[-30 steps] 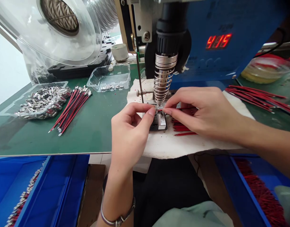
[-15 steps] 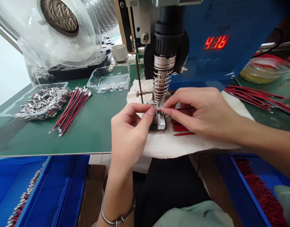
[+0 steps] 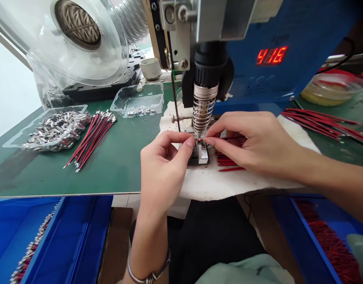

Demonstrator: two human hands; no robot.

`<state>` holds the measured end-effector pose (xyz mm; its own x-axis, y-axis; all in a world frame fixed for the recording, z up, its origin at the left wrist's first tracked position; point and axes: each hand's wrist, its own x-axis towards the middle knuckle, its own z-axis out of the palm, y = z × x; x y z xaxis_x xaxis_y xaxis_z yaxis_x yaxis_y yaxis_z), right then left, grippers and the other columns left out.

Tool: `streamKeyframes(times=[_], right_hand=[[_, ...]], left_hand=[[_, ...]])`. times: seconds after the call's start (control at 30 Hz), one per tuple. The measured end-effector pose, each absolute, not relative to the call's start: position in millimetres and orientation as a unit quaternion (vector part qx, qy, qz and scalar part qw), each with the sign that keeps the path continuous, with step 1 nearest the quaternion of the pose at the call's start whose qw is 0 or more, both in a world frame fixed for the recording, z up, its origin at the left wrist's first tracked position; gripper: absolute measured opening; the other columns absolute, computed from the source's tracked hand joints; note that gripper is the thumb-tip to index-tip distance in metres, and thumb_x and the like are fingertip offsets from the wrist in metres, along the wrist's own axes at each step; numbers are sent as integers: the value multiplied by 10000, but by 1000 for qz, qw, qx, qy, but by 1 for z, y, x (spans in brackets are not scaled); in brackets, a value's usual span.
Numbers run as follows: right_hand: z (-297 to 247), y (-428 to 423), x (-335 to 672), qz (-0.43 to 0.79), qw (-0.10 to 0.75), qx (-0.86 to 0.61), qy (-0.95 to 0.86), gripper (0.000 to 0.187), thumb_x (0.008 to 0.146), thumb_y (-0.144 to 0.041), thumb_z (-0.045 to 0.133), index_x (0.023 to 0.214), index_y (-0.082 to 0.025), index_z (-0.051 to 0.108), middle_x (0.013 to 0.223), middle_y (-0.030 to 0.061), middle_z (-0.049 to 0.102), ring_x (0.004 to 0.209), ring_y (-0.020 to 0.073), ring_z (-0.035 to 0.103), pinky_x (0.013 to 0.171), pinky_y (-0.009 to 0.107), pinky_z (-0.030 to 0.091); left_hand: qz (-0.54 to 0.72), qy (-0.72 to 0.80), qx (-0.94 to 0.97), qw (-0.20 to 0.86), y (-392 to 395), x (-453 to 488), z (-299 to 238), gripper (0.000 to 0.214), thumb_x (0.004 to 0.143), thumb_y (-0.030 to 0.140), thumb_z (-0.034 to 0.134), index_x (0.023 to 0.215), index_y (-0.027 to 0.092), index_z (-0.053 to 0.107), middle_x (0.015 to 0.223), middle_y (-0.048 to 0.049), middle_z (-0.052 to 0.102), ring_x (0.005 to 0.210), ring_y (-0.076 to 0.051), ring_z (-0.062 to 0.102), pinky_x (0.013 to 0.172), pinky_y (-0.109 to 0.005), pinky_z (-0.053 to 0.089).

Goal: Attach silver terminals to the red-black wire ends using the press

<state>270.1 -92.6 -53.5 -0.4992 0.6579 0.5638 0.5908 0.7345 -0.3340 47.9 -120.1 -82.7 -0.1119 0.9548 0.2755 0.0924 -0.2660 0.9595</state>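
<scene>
My left hand [image 3: 165, 165] and my right hand [image 3: 249, 138] meet under the coil-wrapped tip [image 3: 203, 110] of a blue machine [image 3: 276, 75]. Both hands pinch thumb to forefinger at the small metal fixture [image 3: 201, 152] below the tip. My left pinch holds something tiny that I cannot make out. My right pinch holds a thin red wire [image 3: 229, 138] whose end sits at the fixture. More short red wires [image 3: 227, 161] lie under my right hand on a white cloth [image 3: 217, 181].
A bundle of red-black wires with metal ends [image 3: 91, 134] and a clear tray of metal terminals [image 3: 54, 128] lie left on the green mat [image 3: 116, 161]. Another clear tray [image 3: 138, 100] sits behind. Red wires [image 3: 323, 122] lie right. Blue bins [image 3: 77, 236] [image 3: 326, 236] sit below.
The machine's red counter went from 415 to 416. The view tilted slightly, showing more of the machine head. Both hands stayed pinched at the fixture.
</scene>
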Motion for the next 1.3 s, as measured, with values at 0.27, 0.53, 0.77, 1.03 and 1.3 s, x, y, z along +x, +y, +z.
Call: streamKeyframes(times=[0.27, 0.53, 0.77, 1.03, 1.3], right_hand=[[-53, -91, 270, 53, 350, -354, -866, 129, 1103, -256, 719, 1011, -239, 807, 815, -11, 773, 565, 144, 569, 647, 329, 485], [-53, -92, 269, 60, 345, -365, -863, 134, 1108, -263, 709, 1008, -255, 798, 848, 2, 798, 633, 174, 651, 719, 350, 544], [-52, -92, 268, 49, 345, -358, -866, 138, 1106, -250, 706, 1002, -251, 797, 814, -11, 773, 554, 146, 557, 640, 337, 489], [-53, -94, 269, 52, 346, -362, -864, 136, 1110, -254, 703, 1009, -267, 793, 800, -5, 762, 578, 163, 595, 596, 343, 465], [-54, -91, 269, 50, 351, -354, -865, 137, 1113, -267, 717, 1009, -248, 803, 818, -13, 774, 568, 145, 582, 643, 334, 494]], left_hand=[[570, 474, 554, 379, -120, 49, -82, 114, 980, 321, 928, 914, 244, 876, 863, -25, 789, 731, -158, 640, 599, -287, 437], [571, 476, 556, 372, -120, 48, -83, 136, 974, 335, 933, 914, 235, 864, 854, -31, 783, 729, -165, 646, 579, -287, 432], [573, 470, 556, 378, -119, 48, -83, 119, 974, 324, 936, 913, 244, 873, 855, -26, 782, 739, -159, 642, 588, -284, 429], [569, 474, 556, 377, -120, 48, -84, 127, 973, 331, 929, 925, 237, 860, 841, -24, 777, 718, -165, 645, 603, -290, 455], [569, 477, 557, 373, -121, 48, -81, 112, 981, 312, 916, 908, 241, 870, 825, -23, 758, 707, -155, 614, 581, -284, 424]])
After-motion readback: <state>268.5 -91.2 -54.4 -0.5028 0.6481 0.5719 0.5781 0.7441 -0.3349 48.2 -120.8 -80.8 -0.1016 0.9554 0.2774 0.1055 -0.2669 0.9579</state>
